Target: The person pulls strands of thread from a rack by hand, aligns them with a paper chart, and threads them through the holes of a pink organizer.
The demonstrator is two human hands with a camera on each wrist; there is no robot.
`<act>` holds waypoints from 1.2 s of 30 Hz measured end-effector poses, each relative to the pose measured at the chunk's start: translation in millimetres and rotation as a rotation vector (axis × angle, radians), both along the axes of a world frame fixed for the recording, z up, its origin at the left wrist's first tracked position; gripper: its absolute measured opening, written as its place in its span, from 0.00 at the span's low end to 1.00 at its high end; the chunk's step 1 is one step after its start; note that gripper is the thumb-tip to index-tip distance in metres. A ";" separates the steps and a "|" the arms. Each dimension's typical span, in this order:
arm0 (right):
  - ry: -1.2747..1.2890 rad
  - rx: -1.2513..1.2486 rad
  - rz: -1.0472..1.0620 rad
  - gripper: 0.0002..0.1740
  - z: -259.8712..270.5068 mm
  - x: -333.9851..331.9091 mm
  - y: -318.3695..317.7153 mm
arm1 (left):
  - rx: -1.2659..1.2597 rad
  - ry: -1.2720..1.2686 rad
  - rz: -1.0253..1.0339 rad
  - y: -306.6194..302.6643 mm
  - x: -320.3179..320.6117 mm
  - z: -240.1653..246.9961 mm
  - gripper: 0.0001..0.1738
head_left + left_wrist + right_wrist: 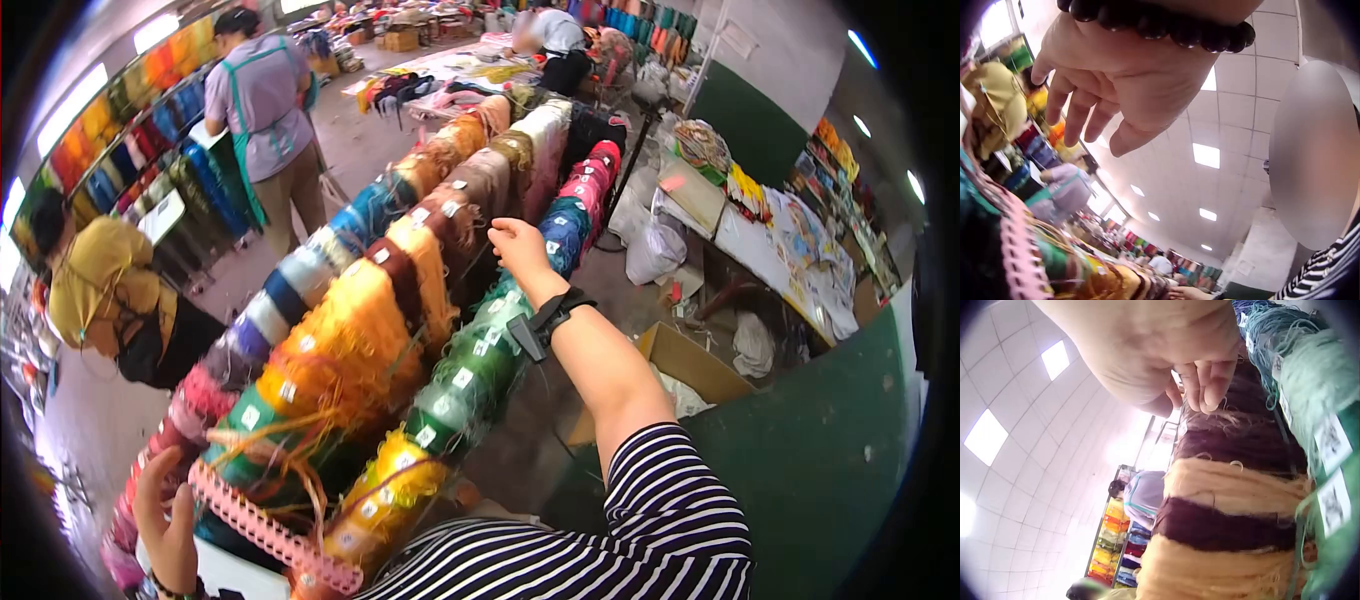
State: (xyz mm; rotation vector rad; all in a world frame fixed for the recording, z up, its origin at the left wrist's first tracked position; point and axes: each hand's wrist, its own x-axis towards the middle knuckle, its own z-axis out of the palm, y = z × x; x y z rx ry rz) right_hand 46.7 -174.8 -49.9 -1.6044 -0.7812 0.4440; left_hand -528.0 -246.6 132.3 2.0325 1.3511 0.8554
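Note:
My left hand (167, 523) is at the lower left with its fingers spread, holding nothing. Beside it is a pink perforated strip (270, 525), which slants across the near end of the yarn rows. In the left wrist view the palm and loosely bent fingers of that hand show above the same strip. Over the middle of the rack reaches my right hand (522, 252), fingers loosely curled. Its fingertips hang close over brown yarn (1229, 434) in the right wrist view, with no yarn seen between them. Green skeins (480, 345) with white tags hang below the right forearm.
Long rows of orange yarn (335, 335) and other colours run away from me. A person in a teal apron (265, 110) stands left; another in a mustard top (105, 280) is nearer. At right are a cardboard box (690, 360) and a cluttered table (755, 250).

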 end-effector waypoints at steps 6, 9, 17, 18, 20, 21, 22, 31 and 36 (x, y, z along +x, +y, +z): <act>-0.134 0.051 -0.102 0.16 -37.9 89.6 62.5 | 0.141 0.116 -0.380 102.2 205.2 6.9 0.20; -0.196 0.091 -0.152 0.14 -40.6 120.6 90.9 | 0.131 0.158 -0.487 150.0 289.2 -12.7 0.19; -0.250 0.123 -0.169 0.10 -25.5 136.6 112.4 | 0.072 0.192 -0.607 228.3 461.5 -71.3 0.21; -0.259 0.140 -0.167 0.09 -25.3 136.8 112.1 | 0.096 0.223 -0.594 230.7 478.1 -74.0 0.22; -0.296 0.125 -0.184 0.09 -26.4 136.7 111.3 | 0.151 0.248 -0.573 244.8 504.5 -93.2 0.24; -0.317 0.119 -0.191 0.08 -26.8 136.4 111.3 | 0.179 0.258 -0.561 248.3 516.4 -98.6 0.24; -0.288 0.096 -0.183 0.08 -27.4 136.0 110.4 | 0.215 0.263 -0.555 250.1 527.5 -103.6 0.28; -0.290 0.206 -0.155 0.07 -27.7 139.0 101.3 | 0.451 0.332 -0.609 270.9 577.3 -147.5 0.38; -0.376 0.164 -0.124 0.06 -23.9 136.8 101.1 | 0.468 0.312 -0.636 267.2 575.0 -146.1 0.37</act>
